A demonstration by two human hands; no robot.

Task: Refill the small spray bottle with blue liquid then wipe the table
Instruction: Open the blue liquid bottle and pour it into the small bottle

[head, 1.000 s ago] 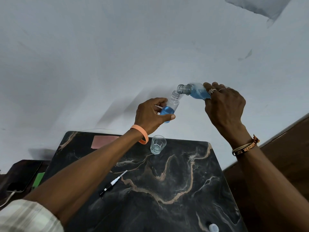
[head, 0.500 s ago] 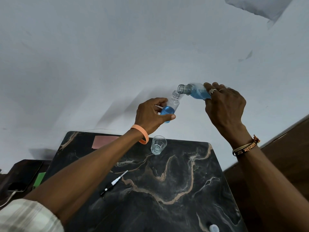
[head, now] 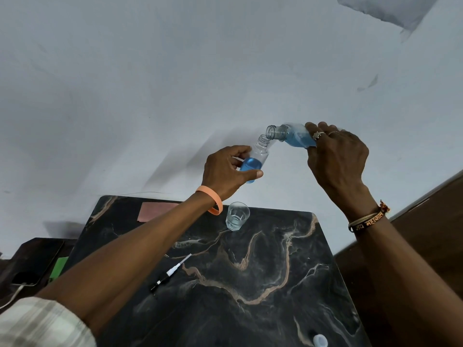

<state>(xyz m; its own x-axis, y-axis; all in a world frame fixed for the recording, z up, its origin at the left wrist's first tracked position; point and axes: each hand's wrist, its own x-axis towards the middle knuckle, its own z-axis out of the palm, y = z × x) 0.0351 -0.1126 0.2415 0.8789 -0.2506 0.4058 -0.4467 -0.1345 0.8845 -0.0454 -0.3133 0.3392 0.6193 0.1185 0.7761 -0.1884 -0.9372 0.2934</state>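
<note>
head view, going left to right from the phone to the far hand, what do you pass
phone → pink cloth → left hand, holding the small spray bottle → larger bottle → right hand

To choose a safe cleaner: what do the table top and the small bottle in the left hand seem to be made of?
Table top: dark, polished stone or a marble-look laminate, judging by tan veins and soft sheen; I cannot tell which. Small bottle: clear, probably plastic, with a moulded threaded neck.
</note>
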